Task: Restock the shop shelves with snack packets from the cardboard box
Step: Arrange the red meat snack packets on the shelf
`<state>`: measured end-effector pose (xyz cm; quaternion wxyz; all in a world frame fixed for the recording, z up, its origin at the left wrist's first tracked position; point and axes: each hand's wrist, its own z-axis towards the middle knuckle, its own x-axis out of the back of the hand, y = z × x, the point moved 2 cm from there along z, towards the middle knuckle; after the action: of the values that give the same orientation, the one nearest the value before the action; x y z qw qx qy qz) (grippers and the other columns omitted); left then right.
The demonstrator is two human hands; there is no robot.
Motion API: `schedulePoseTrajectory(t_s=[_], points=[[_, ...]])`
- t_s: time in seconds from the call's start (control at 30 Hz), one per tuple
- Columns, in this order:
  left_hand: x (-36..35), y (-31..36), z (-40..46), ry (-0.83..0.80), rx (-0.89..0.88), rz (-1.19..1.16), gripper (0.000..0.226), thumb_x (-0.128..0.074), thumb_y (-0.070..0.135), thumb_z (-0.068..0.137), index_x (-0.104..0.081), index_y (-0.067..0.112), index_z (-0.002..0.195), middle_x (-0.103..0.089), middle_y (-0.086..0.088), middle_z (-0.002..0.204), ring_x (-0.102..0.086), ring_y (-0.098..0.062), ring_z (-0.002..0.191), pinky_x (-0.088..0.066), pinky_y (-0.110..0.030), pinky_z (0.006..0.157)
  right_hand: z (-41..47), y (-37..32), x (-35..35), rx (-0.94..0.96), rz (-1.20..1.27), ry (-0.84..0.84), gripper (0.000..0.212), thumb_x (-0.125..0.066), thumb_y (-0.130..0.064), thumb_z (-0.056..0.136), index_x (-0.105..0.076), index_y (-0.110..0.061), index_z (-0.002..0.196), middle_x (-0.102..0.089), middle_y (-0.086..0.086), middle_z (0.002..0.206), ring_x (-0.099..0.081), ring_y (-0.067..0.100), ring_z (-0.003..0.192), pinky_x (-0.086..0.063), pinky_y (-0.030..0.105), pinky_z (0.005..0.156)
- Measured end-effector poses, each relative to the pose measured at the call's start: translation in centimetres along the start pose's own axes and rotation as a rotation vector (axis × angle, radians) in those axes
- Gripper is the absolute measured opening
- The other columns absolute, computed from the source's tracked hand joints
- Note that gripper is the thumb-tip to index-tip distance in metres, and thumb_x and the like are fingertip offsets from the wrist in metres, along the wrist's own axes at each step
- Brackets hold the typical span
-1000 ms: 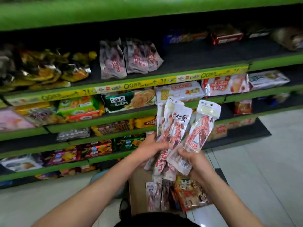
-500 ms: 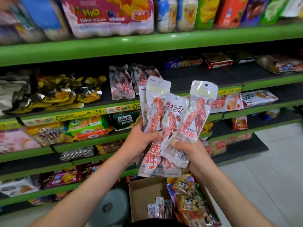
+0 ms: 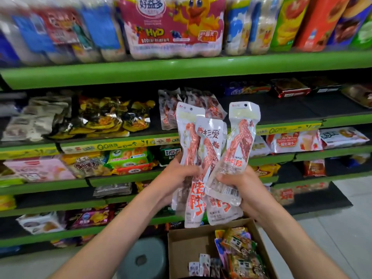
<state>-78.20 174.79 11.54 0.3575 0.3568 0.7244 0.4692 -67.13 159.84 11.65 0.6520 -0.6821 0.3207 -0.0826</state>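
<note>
Cardboard box (image 3: 181, 250) sat lowest and nearest, part-full of small packets, a grey stool (image 3: 145, 260) beside it. Above it, left hand (image 3: 177, 176) curled round a fan of white snack packets (image 3: 201, 158); right hand (image 3: 239, 182) fingers wrapped round the lower end of the separate packet (image 3: 241, 137). To do this well: likely square the bundle, keep labels forward, and slot it by the matching packs (image 3: 169, 109) on the dark shelf (image 3: 281, 111) behind. Beyond were green shelf edges (image 3: 181, 71), drink multipacks (image 3: 173, 29) up top, pale tiled floor (image 3: 342, 228) at right.
</note>
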Motion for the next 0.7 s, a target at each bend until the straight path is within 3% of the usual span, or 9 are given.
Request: schedulePoseTrajectory(t_s=[0.07, 0.2, 0.3, 0.47, 0.6, 0.7], points=[[0.7, 0.1, -0.3, -0.030, 0.005, 0.041, 0.049, -0.078, 0.010, 0.073, -0.062, 0.019, 0.118, -0.078, -0.005, 0.103, -0.075, -0.023, 0.093, -0.062, -0.035, 0.079, 0.2, -0.1, -0.5, -0.025, -0.063, -0.033, 0.047, -0.059, 0.013, 0.086, -0.062, -0.011, 0.126, -0.073, 0.012, 0.118, -0.070, 0.031, 0.111, -0.058, 0.047, 0.089], [1.5, 0.0, -0.6, -0.025, 0.001, 0.065, 0.056, -0.078, 0.013, 0.066, -0.060, 0.024, 0.118, -0.078, -0.003, 0.105, -0.074, -0.025, 0.098, -0.058, -0.043, 0.090, 0.7, 0.3, -1.8, -0.038, -0.187, -0.015, 0.044, -0.059, 0.010, 0.087, -0.067, -0.018, 0.121, -0.073, 0.007, 0.119, -0.068, 0.027, 0.114, -0.045, 0.054, 0.105], [1.5, -0.1, -0.7, 0.063, -0.051, 0.074, 0.056, -0.075, 0.015, 0.065, -0.060, 0.026, 0.118, -0.078, 0.001, 0.102, -0.075, -0.020, 0.093, -0.058, -0.040, 0.088, 1.1, 0.6, -2.8, -0.019, -0.258, 0.038, 0.039, -0.058, 0.006, 0.088, -0.072, -0.024, 0.108, -0.077, -0.002, 0.107, -0.072, 0.014, 0.103, -0.049, 0.046, 0.101], [2.0, -0.9, -1.0, 0.149, -0.068, 0.055, 0.041, -0.074, 0.009, 0.083, -0.061, 0.022, 0.120, -0.078, 0.004, 0.098, -0.076, -0.015, 0.089, -0.058, -0.027, 0.073, 1.9, 0.8, -3.5, -0.021, -0.282, 0.027, 0.026, -0.062, -0.022, 0.090, -0.072, -0.037, 0.109, -0.075, -0.013, 0.109, -0.070, 0.003, 0.102, -0.051, 0.027, 0.090], [2.8, -0.8, -1.2, 0.106, -0.014, -0.041, 0.041, -0.076, 0.008, 0.085, -0.063, 0.020, 0.122, -0.077, -0.004, 0.107, -0.075, -0.023, 0.098, -0.058, -0.039, 0.086, 2.5, 1.0, -3.4, -0.013, -0.221, 0.063, 0.023, -0.065, -0.032, 0.088, -0.069, -0.043, 0.108, -0.075, -0.010, 0.113, -0.071, 0.010, 0.106, -0.056, 0.032, 0.090], [3.4, -0.3, -1.0, 0.104, 0.002, -0.105, 0.045, -0.079, 0.011, 0.082, -0.062, 0.024, 0.122, -0.078, -0.003, 0.105, -0.076, -0.022, 0.094, -0.061, -0.032, 0.073, 2.9, 1.5, -3.9, -0.032, -0.156, 0.116, 0.021, -0.062, -0.023, 0.096, -0.073, -0.038, 0.106, -0.076, -0.008, 0.111, -0.072, 0.012, 0.103, -0.056, 0.034, 0.087]])
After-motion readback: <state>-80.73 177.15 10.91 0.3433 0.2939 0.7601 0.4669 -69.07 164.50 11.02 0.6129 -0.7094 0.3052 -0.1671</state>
